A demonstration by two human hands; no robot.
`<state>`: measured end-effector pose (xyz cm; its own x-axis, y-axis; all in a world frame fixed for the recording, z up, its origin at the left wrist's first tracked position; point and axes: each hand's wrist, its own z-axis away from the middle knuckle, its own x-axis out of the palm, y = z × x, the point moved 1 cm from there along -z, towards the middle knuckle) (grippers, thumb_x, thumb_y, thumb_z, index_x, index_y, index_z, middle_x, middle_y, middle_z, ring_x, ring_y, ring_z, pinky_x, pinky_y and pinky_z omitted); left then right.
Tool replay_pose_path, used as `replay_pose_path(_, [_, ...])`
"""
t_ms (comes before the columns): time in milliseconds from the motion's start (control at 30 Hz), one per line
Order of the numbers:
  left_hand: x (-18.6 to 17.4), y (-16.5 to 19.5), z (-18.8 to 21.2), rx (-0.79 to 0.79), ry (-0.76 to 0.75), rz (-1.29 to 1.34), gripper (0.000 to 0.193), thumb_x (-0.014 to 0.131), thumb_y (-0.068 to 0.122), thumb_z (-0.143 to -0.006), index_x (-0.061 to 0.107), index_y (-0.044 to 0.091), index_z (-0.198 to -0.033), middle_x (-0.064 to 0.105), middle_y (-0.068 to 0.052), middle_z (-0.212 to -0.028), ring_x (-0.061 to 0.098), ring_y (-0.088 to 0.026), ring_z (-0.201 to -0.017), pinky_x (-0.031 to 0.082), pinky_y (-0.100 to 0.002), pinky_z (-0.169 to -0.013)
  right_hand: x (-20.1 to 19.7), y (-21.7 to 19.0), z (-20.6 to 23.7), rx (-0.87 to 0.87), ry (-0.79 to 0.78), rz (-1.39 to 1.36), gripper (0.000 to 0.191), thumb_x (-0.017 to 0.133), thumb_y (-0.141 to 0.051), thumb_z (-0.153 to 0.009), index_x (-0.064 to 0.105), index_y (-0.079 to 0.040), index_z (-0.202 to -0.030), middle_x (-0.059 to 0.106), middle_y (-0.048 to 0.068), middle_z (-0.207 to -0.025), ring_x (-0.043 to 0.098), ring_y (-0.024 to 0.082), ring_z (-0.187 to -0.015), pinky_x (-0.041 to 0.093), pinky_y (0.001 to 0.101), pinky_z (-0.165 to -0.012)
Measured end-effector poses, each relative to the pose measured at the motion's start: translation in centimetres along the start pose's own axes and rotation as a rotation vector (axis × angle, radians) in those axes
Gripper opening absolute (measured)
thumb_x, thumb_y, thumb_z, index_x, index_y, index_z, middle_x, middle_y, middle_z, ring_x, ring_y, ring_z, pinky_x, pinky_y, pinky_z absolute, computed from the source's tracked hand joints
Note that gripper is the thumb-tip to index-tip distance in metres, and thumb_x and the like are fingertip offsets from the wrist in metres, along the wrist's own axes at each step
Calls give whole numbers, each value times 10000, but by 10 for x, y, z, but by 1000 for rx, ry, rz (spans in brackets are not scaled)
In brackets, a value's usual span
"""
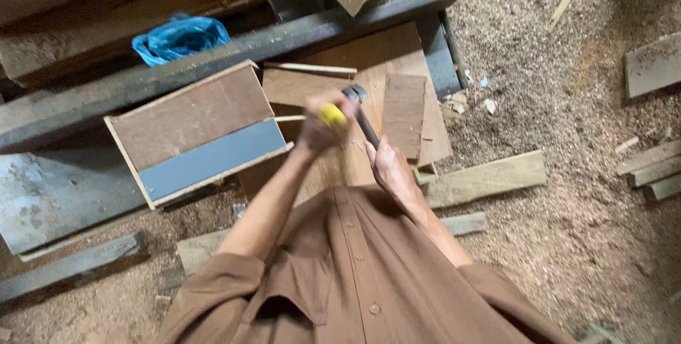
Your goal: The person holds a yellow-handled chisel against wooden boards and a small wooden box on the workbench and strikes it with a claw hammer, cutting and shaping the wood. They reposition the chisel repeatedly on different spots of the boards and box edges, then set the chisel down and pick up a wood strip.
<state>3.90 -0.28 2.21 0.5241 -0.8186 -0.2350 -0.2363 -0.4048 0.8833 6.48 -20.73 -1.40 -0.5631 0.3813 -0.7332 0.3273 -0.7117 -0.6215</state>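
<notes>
My left hand point(318, 130) is blurred and closed around a hammer with a yellow handle point(333, 115). The hammer's metal head point(355, 92) is just above it. My right hand point(389, 167) grips the lower end of a dark metal rod point(367, 128), which slants up towards the hammer head. Both hands are over a brown plywood board point(369, 57). A smaller wooden piece point(404, 113) lies on the board just right of the rod. Whether the hammer head touches the rod cannot be told.
A wooden box with a brown and grey-blue face point(198, 131) lies to the left. Behind it run a dark beam point(213, 60) and a blue plastic bag point(181, 37). Loose planks point(489, 177) lie on the sawdust-covered floor point(567, 230) to the right.
</notes>
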Motion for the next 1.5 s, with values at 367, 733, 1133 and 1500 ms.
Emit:
replay_pose_path(367, [-5, -12, -13, -320, 139, 564, 189, 631, 121, -1049, 529, 73, -898, 563, 20, -782, 537, -86, -710, 459, -249, -657, -22, 12, -3, 369, -180, -536, 358, 504, -405, -1054, 551, -65, -953, 424, -32, -587, 395, 106, -457, 342, 310, -411])
replay_pose_path(733, [17, -30, 1, -389, 84, 375, 206, 613, 176, -1055, 542, 95, -880, 556, 53, -736, 484, -37, -617, 398, -216, -514, -100, -45, 27, 367, -133, -731, 278, 525, -340, -1056, 510, -92, -933, 432, -79, -594, 398, 60, -453, 320, 263, -395])
replay_pose_path(1133, [14, -15, -11, -135, -203, 272, 132, 644, -61, -889, 684, -4, -1001, 724, -91, -870, 700, -175, -796, 567, -321, -719, -147, -107, 60, 62, -61, -55, 267, 512, -314, -1022, 586, -74, -1113, 647, 89, -594, 650, 225, -485, 479, 398, -442])
replay_pose_path(1500, [20, -19, -10, -256, -227, 184, 86, 664, -49, -910, 686, 5, -974, 689, -109, -800, 629, -160, -750, 531, -330, -675, -154, -108, 60, 172, -97, -98, 261, 501, -305, -1024, 598, -78, -1107, 646, 103, -570, 668, 243, -471, 480, 413, -444])
